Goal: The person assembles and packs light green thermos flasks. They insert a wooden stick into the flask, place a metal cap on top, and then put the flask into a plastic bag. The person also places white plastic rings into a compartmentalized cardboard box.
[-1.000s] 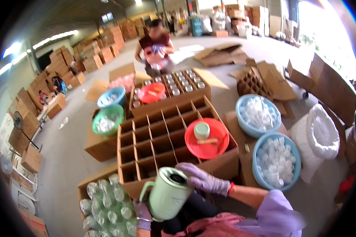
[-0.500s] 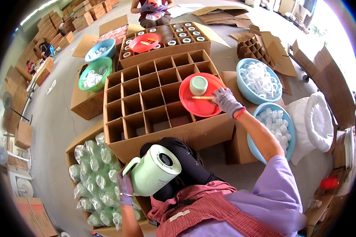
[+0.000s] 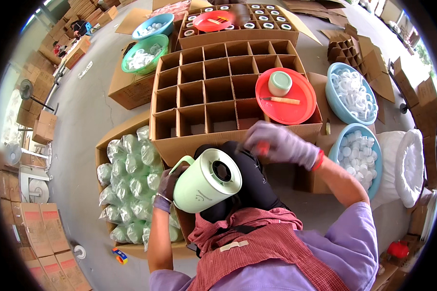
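My left hand (image 3: 170,185) is closed on the handle of a pale green insulated jug (image 3: 204,186), tilted over my lap. The jug's open top, with a dark round hole, faces up and to the right. To the right of it, my gloved right hand (image 3: 289,146) is blurred by motion. Its fingers close on a small red tool (image 3: 263,148), whose kind I cannot make out. Beyond that hand, a red round tray (image 3: 296,110) rests on the divided carton (image 3: 223,138). In the tray are a pale green lid (image 3: 279,83) and a wooden-handled knife (image 3: 284,100).
At my left, a carton holds several bagged green jugs (image 3: 131,186). Blue basins of white rings (image 3: 352,92) and white caps (image 3: 357,157) stand at right, beside a white sack (image 3: 398,165). A green basin (image 3: 145,56) is at far left.
My right hand has left the red tray and come down toward the jug with a red tool. The wooden-handled knife stays in the tray. My left hand still holds the jug.
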Tool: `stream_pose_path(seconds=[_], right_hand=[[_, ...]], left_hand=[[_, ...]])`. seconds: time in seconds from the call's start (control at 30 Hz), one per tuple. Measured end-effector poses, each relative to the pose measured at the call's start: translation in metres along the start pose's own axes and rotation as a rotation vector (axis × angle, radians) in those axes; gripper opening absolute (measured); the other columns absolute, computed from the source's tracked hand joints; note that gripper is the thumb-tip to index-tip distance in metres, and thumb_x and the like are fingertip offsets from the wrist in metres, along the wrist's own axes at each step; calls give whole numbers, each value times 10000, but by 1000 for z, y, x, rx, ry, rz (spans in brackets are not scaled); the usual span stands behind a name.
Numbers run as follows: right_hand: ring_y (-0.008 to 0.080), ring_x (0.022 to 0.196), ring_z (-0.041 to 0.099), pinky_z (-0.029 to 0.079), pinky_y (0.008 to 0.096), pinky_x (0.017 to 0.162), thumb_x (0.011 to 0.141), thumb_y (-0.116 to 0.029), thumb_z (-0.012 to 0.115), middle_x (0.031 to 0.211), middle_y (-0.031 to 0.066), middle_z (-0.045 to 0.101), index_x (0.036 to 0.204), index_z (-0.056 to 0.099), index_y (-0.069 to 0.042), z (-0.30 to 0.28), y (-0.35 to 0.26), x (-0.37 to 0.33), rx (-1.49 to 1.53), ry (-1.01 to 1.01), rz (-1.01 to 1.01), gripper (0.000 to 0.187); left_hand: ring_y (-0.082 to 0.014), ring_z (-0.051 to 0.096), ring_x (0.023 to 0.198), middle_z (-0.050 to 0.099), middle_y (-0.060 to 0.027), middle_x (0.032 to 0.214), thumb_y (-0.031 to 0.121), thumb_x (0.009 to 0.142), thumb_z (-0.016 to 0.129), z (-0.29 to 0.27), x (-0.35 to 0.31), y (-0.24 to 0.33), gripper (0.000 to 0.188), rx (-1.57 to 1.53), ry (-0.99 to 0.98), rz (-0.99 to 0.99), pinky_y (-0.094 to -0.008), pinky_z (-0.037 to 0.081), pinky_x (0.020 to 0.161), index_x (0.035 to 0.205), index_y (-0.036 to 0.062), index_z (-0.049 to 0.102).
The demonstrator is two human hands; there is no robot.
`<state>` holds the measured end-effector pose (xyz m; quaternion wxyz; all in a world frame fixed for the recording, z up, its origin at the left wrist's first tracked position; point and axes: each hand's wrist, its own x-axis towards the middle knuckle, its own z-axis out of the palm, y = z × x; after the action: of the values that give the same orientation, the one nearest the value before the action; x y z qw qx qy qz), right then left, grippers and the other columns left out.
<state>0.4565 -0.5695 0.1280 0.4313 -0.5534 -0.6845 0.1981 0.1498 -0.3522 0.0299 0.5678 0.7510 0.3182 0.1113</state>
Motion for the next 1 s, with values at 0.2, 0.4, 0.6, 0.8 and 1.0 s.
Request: stream_pose_path(seconds=[0.2, 0.4, 0.6, 0.8, 1.0], right_hand=[[209, 1070, 529, 406, 522, 990, 731, -183, 639, 1003, 13, 542, 863, 600, -171, 47, -5, 25, -566, -164, -604, 137], [231, 787, 562, 479, 391, 699, 754, -210, 626, 887, 56, 566, 823, 551, -128, 51, -2, 17, -519, -352, -517, 131], [127, 436, 499, 431, 290, 417, 908, -411, 632, 597, 12, 518, 809, 606, -39, 90, 1, 1, 803, 108, 1099, 387], [97, 475, 477, 397, 246, 440, 933, -257, 580, 596, -3, 509, 814, 574, -86, 59, 55, -41, 1382, 26, 1051, 208], [208, 612, 619, 497, 333, 525, 877, -242, 592, 695, 64, 582, 1007, 596, -52, -12, 0, 15, 303, -14, 981, 230]], left_hand=[[-124, 653, 779, 688, -61, 899, 377, 947, 576, -1, 5, 28, 380, -279, -142, -305, -302, 529, 694, 1023, 17, 668], [-125, 648, 675, 687, -41, 751, 356, 863, 687, 10, 33, -20, 334, -208, -146, -157, -281, 499, 596, 924, 28, 707], [-194, 671, 757, 706, -59, 772, 170, 866, 630, 25, -33, 66, 202, 93, 510, 300, -317, 527, 702, 867, -9, 723], [-335, 658, 885, 678, -166, 918, 59, 923, 510, 56, -29, 119, 167, 535, 492, 931, -449, 510, 841, 947, -35, 646], [-368, 656, 930, 669, -222, 1015, 154, 855, 603, 43, -36, 59, 360, 492, 282, 408, -413, 515, 811, 1188, 17, 597]])
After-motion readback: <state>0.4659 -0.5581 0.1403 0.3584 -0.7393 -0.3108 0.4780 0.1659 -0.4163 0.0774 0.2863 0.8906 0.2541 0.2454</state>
